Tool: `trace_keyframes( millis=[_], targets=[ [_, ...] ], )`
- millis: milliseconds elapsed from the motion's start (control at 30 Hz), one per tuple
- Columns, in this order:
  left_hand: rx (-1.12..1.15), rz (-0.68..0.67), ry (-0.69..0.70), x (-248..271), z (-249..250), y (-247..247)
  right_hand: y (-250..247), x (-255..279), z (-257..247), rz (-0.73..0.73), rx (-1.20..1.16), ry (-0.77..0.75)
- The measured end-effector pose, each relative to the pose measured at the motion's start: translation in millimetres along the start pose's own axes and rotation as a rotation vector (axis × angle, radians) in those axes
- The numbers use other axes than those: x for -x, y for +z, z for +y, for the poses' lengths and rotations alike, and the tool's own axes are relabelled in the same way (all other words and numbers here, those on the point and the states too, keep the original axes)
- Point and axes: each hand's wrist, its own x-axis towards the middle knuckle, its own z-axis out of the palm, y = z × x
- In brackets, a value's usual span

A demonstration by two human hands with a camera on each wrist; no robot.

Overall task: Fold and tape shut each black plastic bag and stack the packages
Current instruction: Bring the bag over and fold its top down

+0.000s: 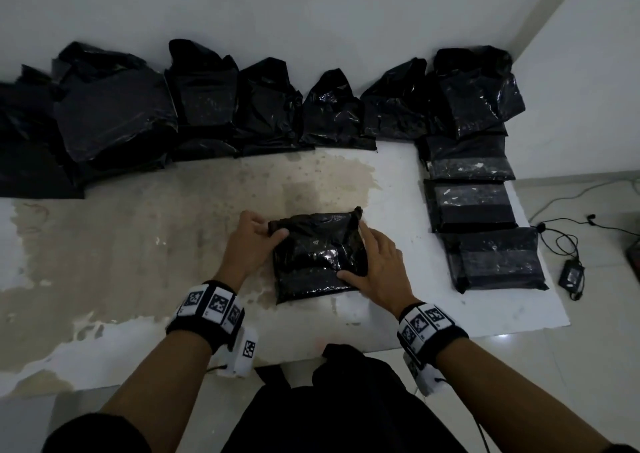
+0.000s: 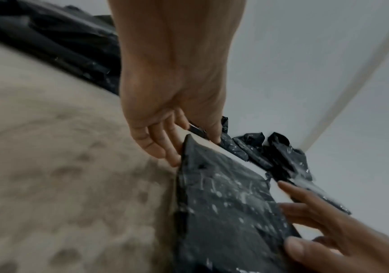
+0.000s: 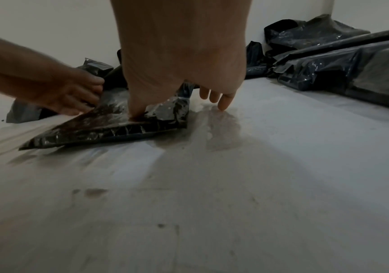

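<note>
We see a black bag [image 1: 317, 255] lying flat in the middle of the white worktop [image 1: 138, 244], right in front of the person. Its top part is folded down over the rest.

The left hand [image 1: 254, 241] is at the bag's far left corner. Its thumb lies on top of the bag and its fingers [image 2: 163, 146] curl under the edge, so they pinch that corner.

The right hand [image 1: 375, 262] is at the bag's right side. Its fingers [image 3: 217, 96] are spread apart and mostly straight along the edge. Its thumb presses down on the bag's top.

A row of loose bags [image 1: 270, 106] leans on the wall at the back of the worktop. A bigger heap of bags [image 1: 86, 120] sits at the back left. On the right side, taped packages [image 1: 472, 206] lie in a line, each with a strip of tape across it. Past the worktop's right edge, a black cable [image 1: 561, 241] and a charger [image 1: 573, 274] lie on the floor.
</note>
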Motion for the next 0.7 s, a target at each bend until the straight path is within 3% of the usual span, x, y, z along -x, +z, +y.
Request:
trace_keyframes(
  millis=[67, 133, 367, 500, 700],
  targets=[
    [-0.03, -0.076, -0.122, 4, -9, 10, -2, -2, -1, -0.001, -0.016, 0.032],
    [-0.051, -0.167, -0.136, 6, -18, 19, -5, -6, -5, 0.001, -0.083, 0.097],
    [0.373, -0.249, -0.145, 16, -6, 20, -16, -37, -16, -0.11, -0.566, 0.42],
    [0.388, -0.261, -0.1, 16, -17, 13, -26, -40, -17, -0.18, -0.843, 0.438],
    [0.422, -0.249, -0.1, 18, -26, 14, -27, -37, -14, -0.085, -0.893, 0.487]
  ],
)
